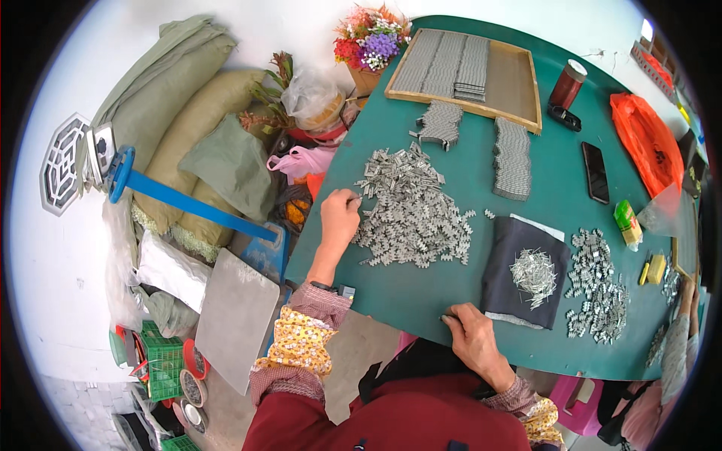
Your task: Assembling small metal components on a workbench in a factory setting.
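Note:
A heap of small grey wavy metal pieces (417, 210) lies on the green table. My left hand (340, 218) is at the left edge of this heap, thumb and fingertips pinched together; whatever is between them is too small to make out. Near the table's front edge rests my right hand (477, 342), its fingers curled and the thumb pressed to them. A dark speck shows at those fingertips, but I cannot tell what it is. To the right of the heap, a dark folded cloth (500, 289) carries a pile of thin silvery pins (534, 276).
A wooden-framed tray (519, 83) holds rows of grey pieces, with stacked strips (513, 159) in front. Another metal heap (598, 293), a phone (595, 173), a red cylinder (568, 84) and an orange bag (647, 143) lie rightward. Another person's arm (681, 323) reaches in. Left stands a blue-armed platform scale (195, 207).

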A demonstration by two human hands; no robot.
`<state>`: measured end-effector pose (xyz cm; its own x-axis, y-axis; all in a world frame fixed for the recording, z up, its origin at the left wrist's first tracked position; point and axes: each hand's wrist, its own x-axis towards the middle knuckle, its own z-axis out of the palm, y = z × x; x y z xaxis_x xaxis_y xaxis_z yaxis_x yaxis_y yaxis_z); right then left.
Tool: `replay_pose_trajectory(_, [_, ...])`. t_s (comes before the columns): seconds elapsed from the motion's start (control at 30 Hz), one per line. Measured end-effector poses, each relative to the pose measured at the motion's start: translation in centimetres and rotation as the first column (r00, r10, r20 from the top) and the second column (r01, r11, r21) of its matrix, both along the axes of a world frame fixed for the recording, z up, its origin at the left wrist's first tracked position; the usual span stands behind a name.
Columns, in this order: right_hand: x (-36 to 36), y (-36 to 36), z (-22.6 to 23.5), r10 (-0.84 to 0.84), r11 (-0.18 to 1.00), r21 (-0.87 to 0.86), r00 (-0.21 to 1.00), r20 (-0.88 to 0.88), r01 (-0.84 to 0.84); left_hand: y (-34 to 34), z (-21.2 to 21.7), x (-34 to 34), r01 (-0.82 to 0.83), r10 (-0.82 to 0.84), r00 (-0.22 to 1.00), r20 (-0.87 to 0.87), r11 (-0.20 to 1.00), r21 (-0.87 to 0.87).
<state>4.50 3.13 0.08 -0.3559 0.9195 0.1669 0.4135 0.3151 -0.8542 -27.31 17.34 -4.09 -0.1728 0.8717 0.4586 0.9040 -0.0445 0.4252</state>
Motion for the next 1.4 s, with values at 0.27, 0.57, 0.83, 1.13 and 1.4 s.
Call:
replay_pose_trajectory(0.27, [-1.0, 0.7, -0.8, -0.055, 0.977, 0.212, 0.968, 0.244, 0.002, -8.4, 5.9, 4.1, 0.342, 0.081, 0.221, 0.972, 0.927, -0.155])
replay_pose_trajectory(0.57, [-0.7, 0.1, -1.6, -0.141, 0.961, 0.266, 0.965, 0.221, 0.079, -14.0, 4.1, 9.3, 0.501, 0.183, -0.195, 0.964, 0.863, -0.062])
replay_pose_trajectory(0.83, [1.1, -1.0, -1.8, -0.144, 0.964, 0.248, 0.973, 0.183, 0.096, -15.1, 3.0, 11.5, 0.509, 0.248, -0.277, 0.929, 0.857, -0.077])
replay_pose_trajectory(1.13, [-0.1, 0.0, -1.6, 0.029, 0.936, 0.313, 0.922, 0.386, -0.161, -17.0, 3.1, 11.5, 0.518, 0.328, -0.286, 0.9, 0.843, -0.143])
replay_pose_trajectory(1.4, [-0.2, 0.8, -1.4, 0.053, 0.968, 0.206, 0.916, 0.398, -0.146, -17.1, 2.0, 11.6, 0.559, 0.315, -0.322, 0.893, 0.824, -0.09])
